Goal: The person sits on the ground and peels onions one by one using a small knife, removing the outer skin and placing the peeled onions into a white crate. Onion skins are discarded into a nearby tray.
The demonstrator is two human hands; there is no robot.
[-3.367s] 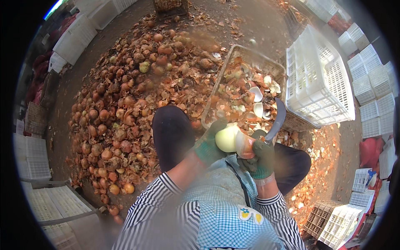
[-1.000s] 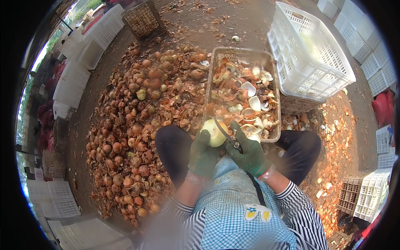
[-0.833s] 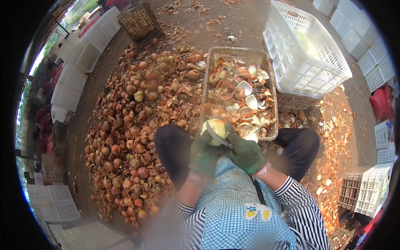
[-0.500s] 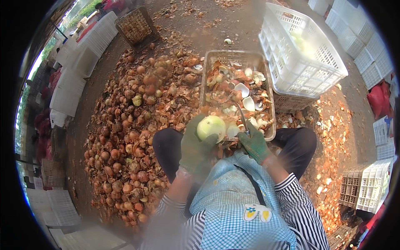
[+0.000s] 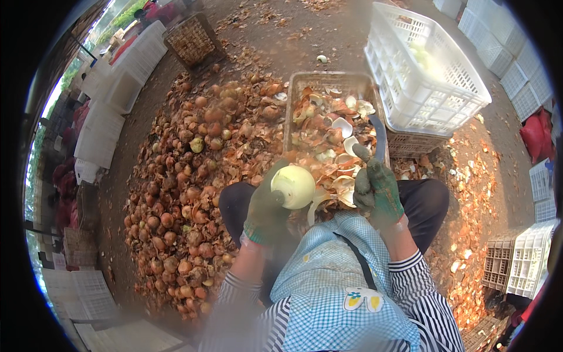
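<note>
My left hand (image 5: 264, 205), in a green glove, is closed round a mostly peeled, pale onion (image 5: 294, 186) above the near end of a brown crate (image 5: 287, 126). To its right, my right hand (image 5: 382, 190), also gloved, grips a curved knife (image 5: 379, 138). The blade points away from me along the crate's right side, and the handle is hidden in my fist; the thumb sticks up. A pale strip of peel (image 5: 318, 205) hangs just right of the onion. Brown skins and white onion layers (image 5: 341, 125) lie in the crate.
A large heap of unpeeled onions (image 5: 176, 217) spreads at my left. At the right, a white crate (image 5: 425, 97) holding pale onions stands on a brown crate (image 5: 417, 144). An upended brown crate (image 5: 194, 42) stands far left. Loose skins litter the ground.
My right hand has moved right, away from the onion, and the knife blade has swung from leaning left to lying along the crate's right side. The onion has turned; a peel strip now hangs beside it.
</note>
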